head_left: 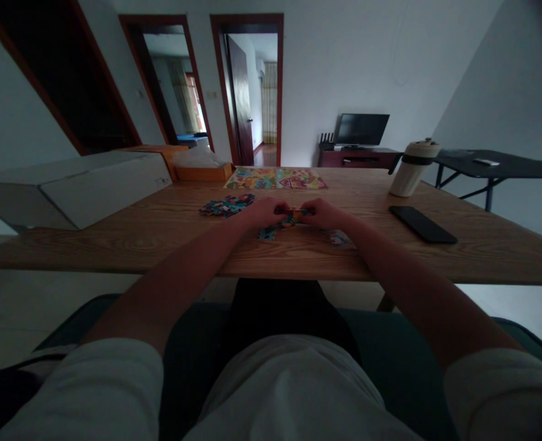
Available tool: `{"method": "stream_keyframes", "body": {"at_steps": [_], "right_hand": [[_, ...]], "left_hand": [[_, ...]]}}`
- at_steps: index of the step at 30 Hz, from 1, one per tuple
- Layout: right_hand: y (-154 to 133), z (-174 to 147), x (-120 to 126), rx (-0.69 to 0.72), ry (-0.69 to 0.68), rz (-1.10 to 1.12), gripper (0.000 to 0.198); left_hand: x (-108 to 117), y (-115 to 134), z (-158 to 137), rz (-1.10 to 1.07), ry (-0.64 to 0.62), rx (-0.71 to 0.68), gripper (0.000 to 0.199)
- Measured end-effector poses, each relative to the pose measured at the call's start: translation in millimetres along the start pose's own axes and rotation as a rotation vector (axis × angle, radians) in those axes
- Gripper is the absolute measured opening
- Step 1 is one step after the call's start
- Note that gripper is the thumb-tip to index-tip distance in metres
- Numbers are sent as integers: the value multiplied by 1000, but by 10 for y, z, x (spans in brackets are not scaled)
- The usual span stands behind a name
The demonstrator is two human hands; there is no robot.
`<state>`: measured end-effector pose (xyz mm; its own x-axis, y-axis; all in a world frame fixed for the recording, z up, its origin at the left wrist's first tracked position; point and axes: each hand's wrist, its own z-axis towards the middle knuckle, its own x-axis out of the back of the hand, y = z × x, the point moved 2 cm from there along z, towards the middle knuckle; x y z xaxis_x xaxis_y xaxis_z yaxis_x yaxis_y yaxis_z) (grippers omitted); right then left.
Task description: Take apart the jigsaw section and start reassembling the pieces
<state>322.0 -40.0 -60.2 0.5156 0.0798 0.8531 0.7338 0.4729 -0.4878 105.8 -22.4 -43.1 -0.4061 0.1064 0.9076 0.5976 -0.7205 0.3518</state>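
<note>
Where the two bare forearms meet over the grained wooden table (482, 245), the left hand (264, 212) and the right hand (326, 213) close from either side on a small cluster of colourful cardboard jigsaw pieces (293, 214), fingers curled inward and pinching it between them just above the tabletop. Single fingertips are too dim to separate. More flat pieces lie under and beside the wrists (partly hidden by them), and a loose heap of blue-toned pieces (227, 204) sits just to the left of the left hand. Farther back two printed rectangular puzzle boards (275, 178) lie side by side, their pictures too small to read. A glossy black slab-shaped phone (422, 224) rests flat to the right, near a cream cylindrical lidded tumbler (413, 168) with a dark band. A long white cardboard box (82, 187) fills the left end, its near corner cut off by the table edge, with an orange box (204, 172) behind it.
</note>
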Motion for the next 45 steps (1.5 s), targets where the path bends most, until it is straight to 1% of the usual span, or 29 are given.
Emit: {"method": "stream_keyframes", "body": {"at_steps": [3,5,8,10,14,18,23,26,28,30,33,36,38,41,43,45], "right_hand": [[24,11,11,6,14,41,31],[32,7,21,5,0,78,33],[33,-13,42,-27,-31,116,37],[33,-25,56,-50,-27,121,39],[47,-17,60,-64,0,111,31],[42,-3,53,-13,59,137,20],[32,-13,47,-47,69,125,16],[48,4,48,-18,130,73,11],[66,23,39,-1,160,96,7],[78,38,29,-1,174,171,8],[80,41,41,-43,183,263,17],[84,16,114,-106,153,261,24],[100,-15,195,-120,103,212,22],[160,-81,331,-125,20,127,17],[220,-131,406,-143,-50,99,20],[281,-176,453,-162,-154,82,25]], "left_hand": [[-3,-28,8,-3,10,-13,28],[-1,-38,9,-17,16,-10,29],[6,-37,5,-40,20,-2,28],[11,-32,3,-46,29,-14,28],[10,-37,13,-54,34,-21,27],[0,-51,31,-78,50,-5,29],[-17,-52,38,-83,26,4,30],[-16,-29,25,-63,10,6,31],[0,-10,11,-61,17,13,32],[26,2,-1,-65,29,17,34],[80,-12,-8,-58,59,49,35],[126,-50,-5,-45,82,93,30],[147,-65,-7,-63,84,100,27],[178,-66,-26,-103,80,106,29],[201,-61,-46,-125,69,111,31],[213,-65,-63,-147,35,111,31]]}}
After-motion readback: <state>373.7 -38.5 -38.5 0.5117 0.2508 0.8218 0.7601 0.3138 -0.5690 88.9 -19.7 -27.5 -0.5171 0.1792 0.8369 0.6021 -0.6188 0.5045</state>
